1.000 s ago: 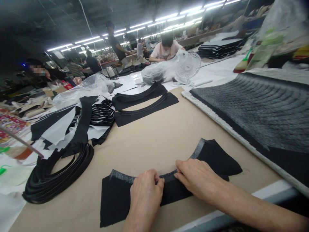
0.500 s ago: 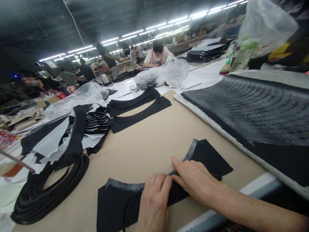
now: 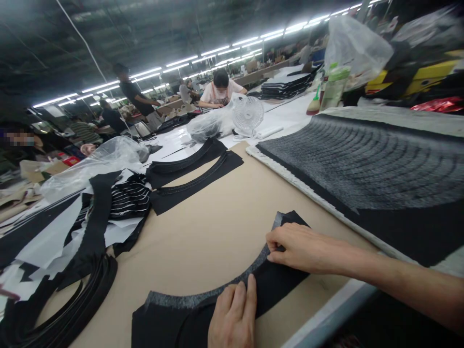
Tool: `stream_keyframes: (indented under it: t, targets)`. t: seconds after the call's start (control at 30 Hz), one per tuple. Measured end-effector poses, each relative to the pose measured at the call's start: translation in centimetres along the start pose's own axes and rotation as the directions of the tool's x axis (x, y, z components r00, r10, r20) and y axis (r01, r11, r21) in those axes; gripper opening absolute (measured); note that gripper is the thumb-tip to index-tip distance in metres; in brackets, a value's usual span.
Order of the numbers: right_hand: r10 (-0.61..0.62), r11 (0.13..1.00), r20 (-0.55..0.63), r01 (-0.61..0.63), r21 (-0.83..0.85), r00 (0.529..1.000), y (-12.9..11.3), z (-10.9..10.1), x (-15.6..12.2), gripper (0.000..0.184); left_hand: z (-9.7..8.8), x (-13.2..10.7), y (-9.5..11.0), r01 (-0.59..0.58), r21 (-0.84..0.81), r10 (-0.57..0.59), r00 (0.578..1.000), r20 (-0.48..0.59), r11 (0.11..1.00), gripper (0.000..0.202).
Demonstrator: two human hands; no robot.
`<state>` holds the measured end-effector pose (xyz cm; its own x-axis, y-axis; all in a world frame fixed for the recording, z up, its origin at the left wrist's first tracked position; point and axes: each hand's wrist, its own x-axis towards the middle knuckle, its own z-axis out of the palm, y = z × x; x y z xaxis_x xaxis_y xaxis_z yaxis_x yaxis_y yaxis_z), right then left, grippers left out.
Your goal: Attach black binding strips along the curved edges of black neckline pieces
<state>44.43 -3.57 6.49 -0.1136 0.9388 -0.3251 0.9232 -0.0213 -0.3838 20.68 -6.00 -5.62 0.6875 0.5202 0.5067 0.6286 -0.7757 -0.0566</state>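
Right hand [image 3: 288,246] has shifted toward the right end of the curved black fabric piece [image 3: 270,286] on the flat tan worktop [image 3: 203,241], fingers curled but grip unclear, left hand [image 3: 234,314] flat on the piece, fingers released, so edge work probably nears that end.

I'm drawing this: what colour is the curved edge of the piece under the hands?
The curved edge is speckled grey, best seen in the head view.
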Motion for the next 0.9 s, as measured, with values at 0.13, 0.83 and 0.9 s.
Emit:
stream_keyframes:
  t: [0.13, 0.83, 0.9]
  targets:
    - [-0.009, 0.999, -0.024, 0.008, -0.053, 1.0, -0.4, -0.1, 0.3, 0.014, -0.3, 0.2, 0.0, -0.025, 0.062, 0.025, 1.0, 0.001, 0.998, 0.05]
    - [-0.066, 0.981, -0.146, 0.037, -0.192, 0.987, 0.5, 1.9, 0.6, 0.012, -1.4, 1.9, 0.5, -0.051, 0.169, 0.04, 0.997, 0.066, 0.984, 0.043]
    - [-0.078, 0.983, -0.177, 0.046, -0.177, 0.981, 0.9, 2.3, 0.4, 0.013, -1.4, 2.6, 0.9, -0.023, 0.119, 0.016, 0.998, 0.058, 0.993, 0.039]
